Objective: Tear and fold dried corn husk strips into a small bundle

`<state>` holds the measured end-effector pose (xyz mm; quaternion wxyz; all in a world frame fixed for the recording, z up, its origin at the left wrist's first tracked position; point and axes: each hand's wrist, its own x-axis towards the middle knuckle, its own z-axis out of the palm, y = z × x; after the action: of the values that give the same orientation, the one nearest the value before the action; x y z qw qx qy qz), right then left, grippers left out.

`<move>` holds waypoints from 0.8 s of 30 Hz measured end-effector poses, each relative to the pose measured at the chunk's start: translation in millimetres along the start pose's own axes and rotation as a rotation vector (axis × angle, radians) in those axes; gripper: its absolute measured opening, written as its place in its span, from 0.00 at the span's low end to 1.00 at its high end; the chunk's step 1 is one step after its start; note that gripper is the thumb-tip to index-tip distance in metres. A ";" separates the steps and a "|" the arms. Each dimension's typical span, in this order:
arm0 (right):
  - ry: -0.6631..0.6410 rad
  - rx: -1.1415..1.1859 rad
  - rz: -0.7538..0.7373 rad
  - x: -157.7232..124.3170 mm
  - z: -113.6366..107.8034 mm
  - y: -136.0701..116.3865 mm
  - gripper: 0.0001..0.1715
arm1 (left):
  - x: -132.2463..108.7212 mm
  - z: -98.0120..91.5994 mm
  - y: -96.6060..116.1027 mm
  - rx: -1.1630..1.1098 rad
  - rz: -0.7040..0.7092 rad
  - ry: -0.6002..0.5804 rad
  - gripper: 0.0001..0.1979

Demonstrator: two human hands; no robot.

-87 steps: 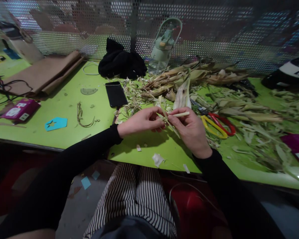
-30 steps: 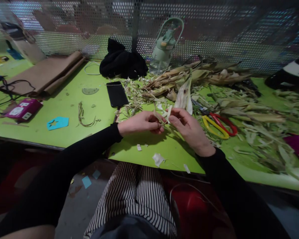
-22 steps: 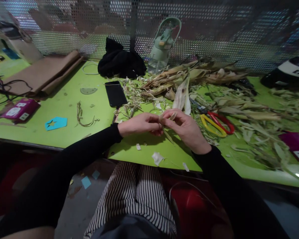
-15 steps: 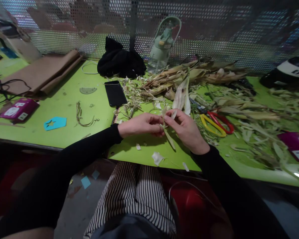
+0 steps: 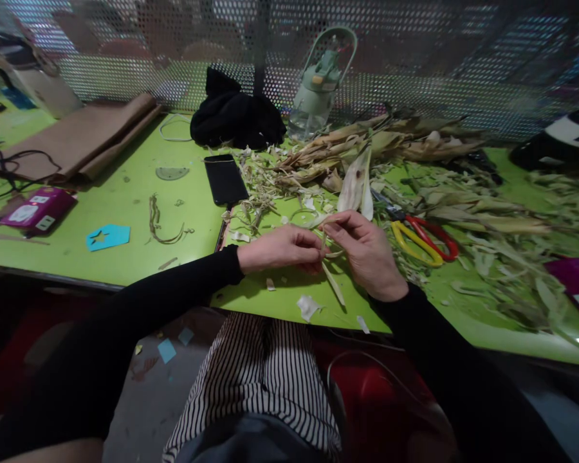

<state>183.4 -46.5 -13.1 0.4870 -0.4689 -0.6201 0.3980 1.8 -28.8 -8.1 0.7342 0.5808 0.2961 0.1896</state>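
Note:
My left hand (image 5: 294, 248) and my right hand (image 5: 361, 251) meet over the green table near its front edge. Between them is a narrow strip of corn husk (image 5: 334, 283), its pale end hanging below the fingers. The left fingers are pinched around it, partly hidden behind one another. Thumb and forefinger of the right hand close on the strip's upper part. Just beyond the right hand a broad pale husk leaf (image 5: 355, 183) leans on a pile of dry corn husks (image 5: 405, 148). Scissors with one yellow and one red handle (image 5: 427, 241) lie right of that hand.
A black phone (image 5: 226, 180) lies beyond my left hand. Behind stand a green water bottle (image 5: 316, 96) and a bunched black cloth (image 5: 236, 116). Leftward are a blue paper cutout (image 5: 108, 238), a purple power socket (image 5: 38, 211) and brown paper (image 5: 77, 138). Husk scraps (image 5: 502, 257) cover the right side.
The right fingers have shifted slightly on the husk strip, drawing its upper part rightward. The left hand stays pinched on it. The whole view has moved a little.

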 end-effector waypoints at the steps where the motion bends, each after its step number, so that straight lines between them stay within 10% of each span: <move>1: -0.004 0.011 0.010 1.0 0.2 1.0 0.10 | 0.5 1.0 -1.1 -0.003 0.003 -0.010 0.05; 9: 0.179 -0.055 0.037 16.2 -10.7 12.3 0.20 | 6.5 1.0 -2.2 -0.273 0.152 0.186 0.07; 24: -0.119 -0.797 -0.360 5.3 -9.4 -1.2 0.13 | 9.1 -5.2 -4.4 0.118 0.234 0.309 0.07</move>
<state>191.9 -41.3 -8.8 0.2931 -0.4809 -0.8239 0.0631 5.0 -20.4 -15.1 0.6177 0.6171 0.3466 0.3428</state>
